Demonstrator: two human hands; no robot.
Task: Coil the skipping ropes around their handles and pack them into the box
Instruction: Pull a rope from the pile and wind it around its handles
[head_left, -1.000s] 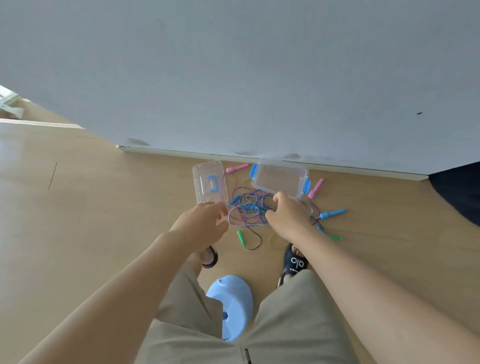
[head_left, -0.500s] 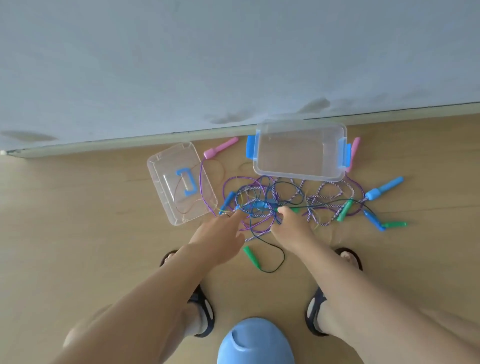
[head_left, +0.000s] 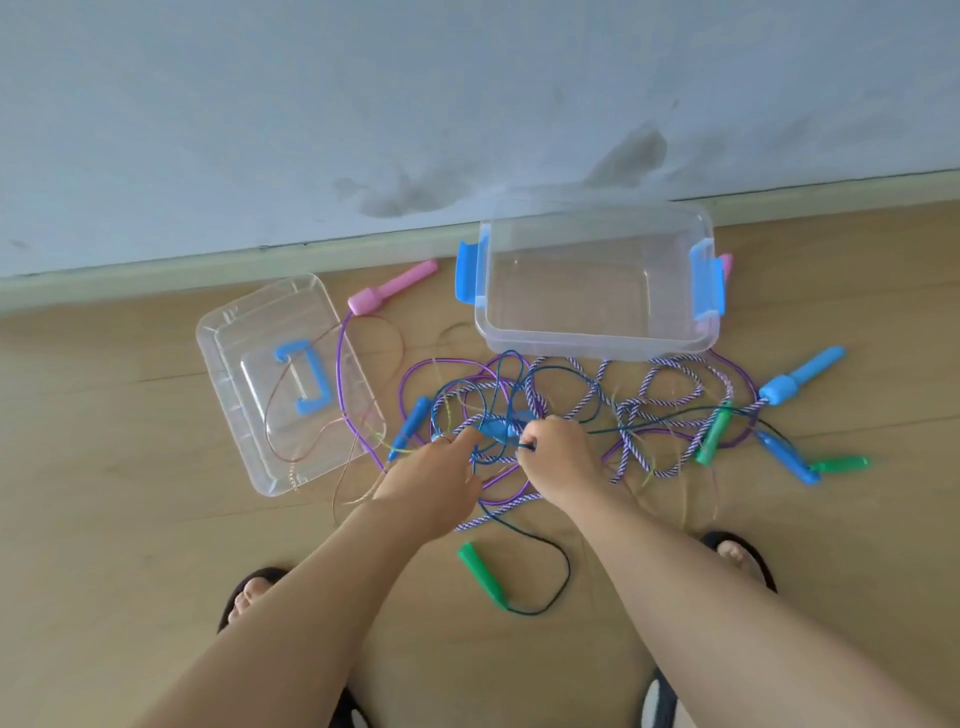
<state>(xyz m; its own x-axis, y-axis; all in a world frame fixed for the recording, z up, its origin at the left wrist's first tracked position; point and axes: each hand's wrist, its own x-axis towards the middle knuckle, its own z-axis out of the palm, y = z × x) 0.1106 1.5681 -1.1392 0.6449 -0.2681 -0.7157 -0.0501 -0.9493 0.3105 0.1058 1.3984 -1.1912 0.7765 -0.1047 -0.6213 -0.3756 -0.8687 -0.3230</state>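
Note:
A tangle of skipping ropes (head_left: 644, 415) lies on the wooden floor in front of a clear plastic box (head_left: 597, 340) with blue clips. Handles lie scattered: pink (head_left: 392, 293), blue (head_left: 802, 376), green (head_left: 483, 574) and others. My left hand (head_left: 434, 480) reaches into the tangle, its fingers touching a small blue handle (head_left: 498, 430) in the middle. My right hand (head_left: 561, 457) pinches a thin dark blue cord right beside that handle. The box holds nothing.
The box's clear lid (head_left: 283, 384) with a blue grip lies upside down on the floor at the left, with cords crossing it. A grey wall and skirting board (head_left: 208, 265) run behind. My sandalled feet (head_left: 249, 597) stand on either side.
The view has dropped closer to the floor and the pile. Both hands have closed in on the middle of the tangle, the right now pinching a cord.

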